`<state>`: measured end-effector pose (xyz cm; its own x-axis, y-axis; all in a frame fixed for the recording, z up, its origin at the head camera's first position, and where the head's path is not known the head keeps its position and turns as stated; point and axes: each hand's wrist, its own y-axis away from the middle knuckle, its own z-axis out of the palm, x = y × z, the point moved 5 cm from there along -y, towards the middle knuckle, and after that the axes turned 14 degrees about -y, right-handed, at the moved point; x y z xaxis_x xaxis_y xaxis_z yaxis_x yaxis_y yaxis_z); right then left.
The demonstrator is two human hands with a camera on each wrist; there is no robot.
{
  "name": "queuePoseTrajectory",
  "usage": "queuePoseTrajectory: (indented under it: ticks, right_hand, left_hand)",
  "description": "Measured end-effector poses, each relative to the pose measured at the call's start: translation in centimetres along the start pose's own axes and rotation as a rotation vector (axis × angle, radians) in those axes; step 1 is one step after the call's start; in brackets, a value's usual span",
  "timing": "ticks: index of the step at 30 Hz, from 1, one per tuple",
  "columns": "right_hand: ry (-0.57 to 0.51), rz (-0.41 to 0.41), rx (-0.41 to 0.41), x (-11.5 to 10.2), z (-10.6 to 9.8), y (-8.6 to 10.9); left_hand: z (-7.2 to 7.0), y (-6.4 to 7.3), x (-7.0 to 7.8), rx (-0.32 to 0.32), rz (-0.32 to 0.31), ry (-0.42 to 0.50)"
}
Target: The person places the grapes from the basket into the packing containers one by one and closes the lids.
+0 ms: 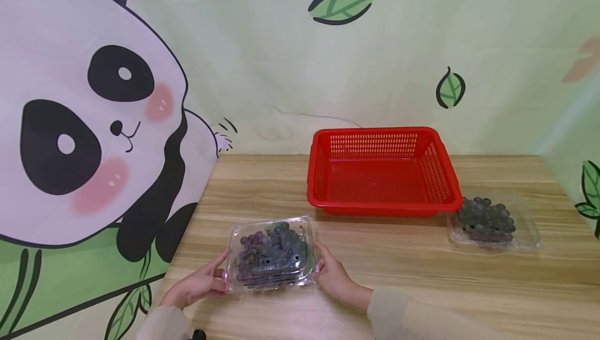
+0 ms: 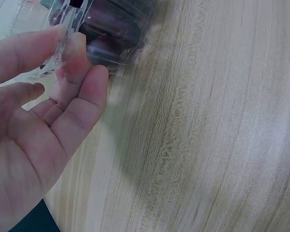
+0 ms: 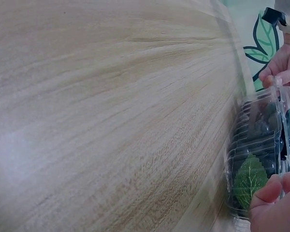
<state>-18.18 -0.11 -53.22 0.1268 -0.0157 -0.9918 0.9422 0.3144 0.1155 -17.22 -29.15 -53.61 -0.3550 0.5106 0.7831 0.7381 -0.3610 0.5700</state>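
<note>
Both hands hold a clear plastic box of dark grapes [image 1: 272, 254] by its two short ends, at the front left of the wooden table. My left hand [image 1: 202, 281] pinches the rim at the left end; in the left wrist view thumb and fingers [image 2: 70, 101] close on the thin plastic edge. At the right end my right hand [image 1: 336, 277] grips the rim between thumb and fingers. A green leaf [image 3: 250, 181] shows through the box wall in the right wrist view, beside the right thumb.
A red plastic basket [image 1: 385, 207] with slotted walls stands at the back middle of the table [image 1: 398, 256]. Right of it lies a second clear box of dark grapes [image 1: 489, 223], close to the basket's corner. A panda-printed cloth [image 1: 140, 137] covers the left side and back.
</note>
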Motion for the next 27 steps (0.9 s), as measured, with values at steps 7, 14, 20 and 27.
queuePoseTrajectory:
  ticks: [7, 14, 20, 27]
  right_hand:
    - [0.015, -0.002, -0.002, 0.1, -0.2, -0.2]
    - [0.037, -0.011, -0.025, -0.2, -0.5, -0.3]
    - [0.038, -0.010, -0.037, -0.2, -0.8, -0.6]
    - [0.019, -0.004, -0.060, -0.1, -1.0, -1.2]
  left_hand:
    - [-0.3, -0.2, 0.2, 0.012, 0.000, 0.013]
    - [-0.6, -0.8, 0.2, 0.042, -0.005, 0.002]
    - [-1.0, -1.3, 0.6, 0.080, 0.001, -0.026]
    - [-1.4, -1.7, 0.8, 0.126, -0.039, -0.041]
